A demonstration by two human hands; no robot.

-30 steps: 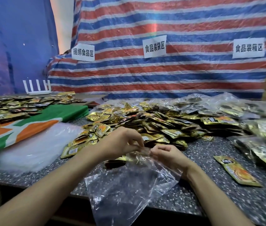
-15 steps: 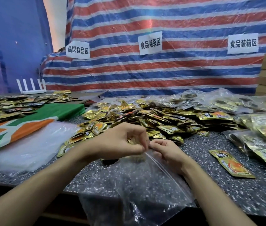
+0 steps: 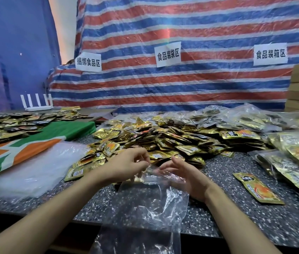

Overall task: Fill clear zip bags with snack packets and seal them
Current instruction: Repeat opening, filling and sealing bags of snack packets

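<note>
The speckled desk [image 3: 236, 208] is carrying a heap of gold snack packets [image 3: 172, 140] just beyond the hands, evidently for short reach. Filled bags [image 3: 291, 162] are crowding its right side. The clear zip bag [image 3: 145, 208] is hanging, apparently empty, over the near edge. The left hand [image 3: 126, 165] is pinching its mouth. The right hand [image 3: 187, 177], fingers spread, is parting the film. A stray packet [image 3: 257, 187] is lying near the right wrist, obstructing nothing.

Gold packets [image 3: 172, 142], clear bag [image 3: 150, 204] (tarp [image 3: 181, 88] striped red-blue-white).
</note>
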